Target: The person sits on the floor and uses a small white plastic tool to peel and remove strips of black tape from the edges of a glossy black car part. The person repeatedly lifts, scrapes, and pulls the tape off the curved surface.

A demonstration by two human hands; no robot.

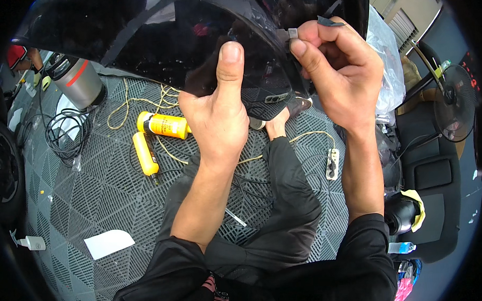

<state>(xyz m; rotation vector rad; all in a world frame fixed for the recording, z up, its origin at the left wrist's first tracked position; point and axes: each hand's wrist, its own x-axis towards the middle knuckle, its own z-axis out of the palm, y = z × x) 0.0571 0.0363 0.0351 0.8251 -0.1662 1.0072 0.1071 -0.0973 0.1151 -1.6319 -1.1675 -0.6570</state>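
A glossy black curved car panel (147, 53) spans the top of the view. At its lower edge my left hand (217, 117) is closed, thumb up against its face, the other fingers hidden behind the edge. My right hand (344, 62) is raised at the panel's right side. Thumb and index finger pinch a small flat silver-grey piece (293, 33) close to the panel surface. From between the same hand's fingers sticks a thin dark strip (329, 22); its kind is unclear.
Two yellow bottles (166, 125) lie on the grey grated floor among cables. A silver canister (75, 81) stands at the left. My legs (290, 196) are folded below, beside a power strip (332, 164). Clear plastic sheeting (388, 66) and a fan (454, 103) are at right.
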